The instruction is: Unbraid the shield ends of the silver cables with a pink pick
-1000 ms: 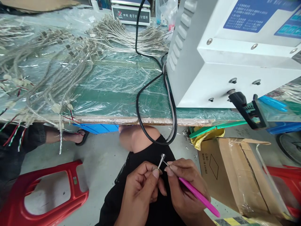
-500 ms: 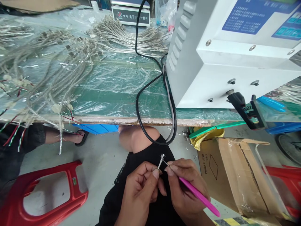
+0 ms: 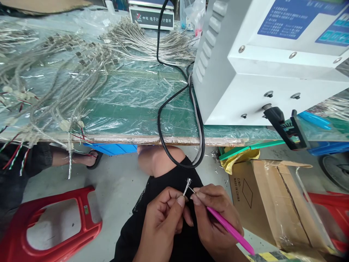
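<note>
Between thumb and forefinger, my left hand (image 3: 166,214) pinches a thin cable (image 3: 187,187) with a frayed, silvery braided end pointing up. My right hand (image 3: 216,213) is closed round a pick with a pink handle (image 3: 231,228). Its slim metal tip meets or nearly meets the braid just below the frayed end; exact contact is too small to tell. Both hands are over my lap, below the table edge. The rest of the held cable is hidden by my left hand.
Bundles of clear-sheathed cables (image 3: 79,72) lie on the film-covered green table (image 3: 131,109). A white machine (image 3: 218,87) stands at right, with a black cord (image 3: 159,123) looping over the edge. Nearby are a cardboard box (image 3: 261,203), a red stool (image 3: 89,218) and another person's leg (image 3: 68,159).
The pink pick and my right hand have shifted very slightly. My left hand and the cable stay in nearly the same place.
</note>
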`<state>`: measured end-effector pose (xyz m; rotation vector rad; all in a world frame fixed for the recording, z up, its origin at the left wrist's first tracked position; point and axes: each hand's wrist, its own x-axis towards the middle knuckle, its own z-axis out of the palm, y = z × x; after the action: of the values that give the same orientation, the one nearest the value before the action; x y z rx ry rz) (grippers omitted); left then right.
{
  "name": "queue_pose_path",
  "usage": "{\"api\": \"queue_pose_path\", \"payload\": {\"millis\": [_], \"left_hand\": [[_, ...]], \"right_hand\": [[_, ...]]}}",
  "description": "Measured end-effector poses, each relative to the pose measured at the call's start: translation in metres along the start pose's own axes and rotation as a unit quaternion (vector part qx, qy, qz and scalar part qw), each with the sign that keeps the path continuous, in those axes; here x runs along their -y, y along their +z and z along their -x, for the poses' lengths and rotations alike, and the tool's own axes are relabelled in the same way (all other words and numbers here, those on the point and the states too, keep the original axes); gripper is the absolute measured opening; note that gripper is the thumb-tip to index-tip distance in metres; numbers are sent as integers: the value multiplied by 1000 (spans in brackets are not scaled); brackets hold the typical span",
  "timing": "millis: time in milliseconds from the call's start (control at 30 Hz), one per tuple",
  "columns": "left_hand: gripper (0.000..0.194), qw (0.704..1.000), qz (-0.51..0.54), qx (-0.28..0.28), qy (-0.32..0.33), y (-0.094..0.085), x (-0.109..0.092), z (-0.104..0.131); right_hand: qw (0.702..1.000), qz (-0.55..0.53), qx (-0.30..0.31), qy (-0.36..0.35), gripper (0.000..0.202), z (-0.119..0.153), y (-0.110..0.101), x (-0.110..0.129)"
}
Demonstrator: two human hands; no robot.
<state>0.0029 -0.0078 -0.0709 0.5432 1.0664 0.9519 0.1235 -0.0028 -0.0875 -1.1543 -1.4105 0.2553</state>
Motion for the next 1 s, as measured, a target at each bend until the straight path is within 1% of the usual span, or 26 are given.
{"api": "queue_pose_path", "payload": {"millis": [67, 267, 433, 567, 700, 833, 1000], "left_hand": [[34, 1000, 0, 0, 0, 0, 0, 0], [33, 1000, -4, 6, 0, 0, 0, -1], [33, 1000, -4, 2, 2, 0, 0, -1], [35, 1000, -7, 9, -3, -1, 1, -1], [35, 1000, -2, 5, -4, 0, 1, -2], [36, 1000, 0, 8, -3, 1, -1, -3], [35, 1000, -5, 17, 0, -1, -1, -2]], "right_hand": [[1000, 0, -5, 1, 24, 2, -1, -1], [1000, 3, 9, 14, 24, 4, -2, -4], [1000, -6, 10, 1, 28, 4, -2, -5], [1000, -18, 10, 7, 28, 5, -1, -6], [1000, -23, 11, 6, 28, 5, -1, -6], [999, -33, 1, 7, 29, 7, -2, -5], [1000, -22, 3, 10, 28, 8, -1, -8]]}}
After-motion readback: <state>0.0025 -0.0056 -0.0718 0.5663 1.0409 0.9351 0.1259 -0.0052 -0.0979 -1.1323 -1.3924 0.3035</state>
